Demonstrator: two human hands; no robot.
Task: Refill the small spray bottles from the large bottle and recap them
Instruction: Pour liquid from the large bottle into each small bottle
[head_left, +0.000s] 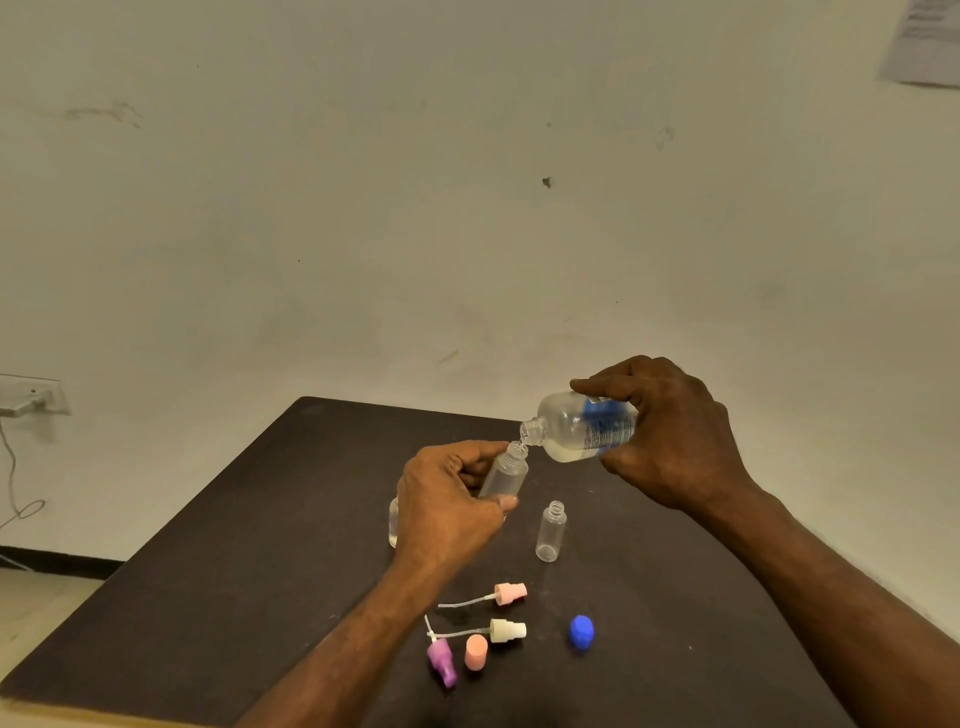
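Held, right hand: large bottle, my fingers wrapped round it, tipped neck-down onto the mouth of a small spray bottle tilted in my left hand, fingers clamped on it. On the dark counter: one open small bottle upright; pink, cream and purple spray heads, a pink cap, a blue cap lying nearer me.
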